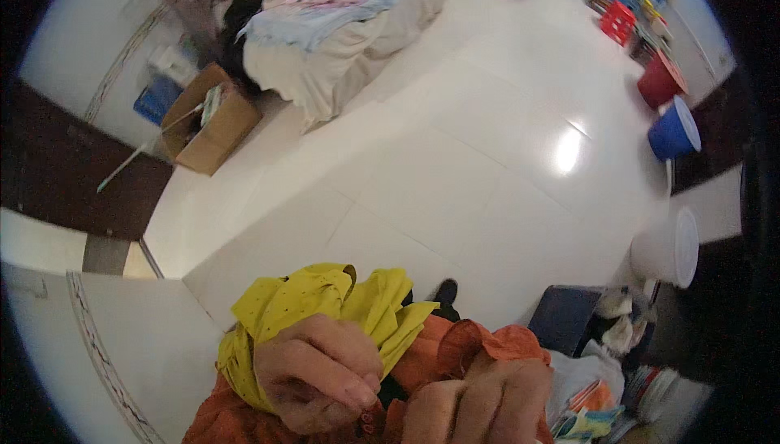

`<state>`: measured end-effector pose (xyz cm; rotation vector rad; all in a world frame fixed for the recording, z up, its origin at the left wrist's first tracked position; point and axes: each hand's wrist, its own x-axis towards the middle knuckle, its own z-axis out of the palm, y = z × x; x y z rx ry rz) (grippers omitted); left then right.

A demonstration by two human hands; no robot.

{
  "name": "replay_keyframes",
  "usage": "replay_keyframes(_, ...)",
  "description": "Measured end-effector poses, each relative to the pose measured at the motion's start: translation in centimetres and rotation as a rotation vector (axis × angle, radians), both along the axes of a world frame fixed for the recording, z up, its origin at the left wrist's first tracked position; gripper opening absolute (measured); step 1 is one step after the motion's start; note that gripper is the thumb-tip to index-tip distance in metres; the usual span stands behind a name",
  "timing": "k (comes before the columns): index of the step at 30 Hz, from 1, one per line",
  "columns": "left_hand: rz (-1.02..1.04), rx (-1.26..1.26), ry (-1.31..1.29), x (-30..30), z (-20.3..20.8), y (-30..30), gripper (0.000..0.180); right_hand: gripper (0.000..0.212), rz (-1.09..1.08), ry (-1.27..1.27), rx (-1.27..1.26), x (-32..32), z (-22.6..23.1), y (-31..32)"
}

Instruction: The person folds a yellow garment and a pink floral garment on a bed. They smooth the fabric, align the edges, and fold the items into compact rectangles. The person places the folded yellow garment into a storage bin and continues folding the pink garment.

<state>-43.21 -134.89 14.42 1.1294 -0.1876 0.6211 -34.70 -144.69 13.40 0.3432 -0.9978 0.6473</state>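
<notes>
My left hand [317, 375] is closed, its fingertips pressed on an orange garment [418, 346] low in the picture. A yellow cloth [296, 294] with small dark dots lies bunched around and above that hand; whether the fingers also grip it I cannot tell. Close by on the right, my right hand [483, 399] has its fingers curled over the same orange garment, a fold of which rises above the knuckles. Orange fabric also shows to the left of my left hand. Both hands hide much of the garment.
A cardboard box [219, 131] stands left, beside a cloth-covered bed [325, 54]. Along the right are a red bucket [660, 80], a blue bucket [673, 131], a white bucket [662, 249] and a dark bin [565, 314]. A red stool [617, 21] stands farther back.
</notes>
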Motion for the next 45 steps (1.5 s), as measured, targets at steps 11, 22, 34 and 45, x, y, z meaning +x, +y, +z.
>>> replay_keyframes(11,0.509,0.341,0.096,-0.9,0.4,5.3,0.058,0.035,-0.669,-0.829,-0.678,3.4,1.2,5.2)
replay_keyframes(22,0.386,0.304,-0.136,5.5,0.9,7.8,0.016,0.025,-0.193,-0.571,-0.692,12.4,2.1,8.3)
replay_keyframes(34,0.149,0.272,-0.267,7.7,1.9,6.6,0.015,0.030,0.602,-0.212,-0.350,14.1,1.0,9.2)
replay_keyframes(45,0.178,0.151,-0.207,8.1,2.1,5.4,0.014,0.032,0.341,-0.490,-0.305,16.6,0.9,9.1)
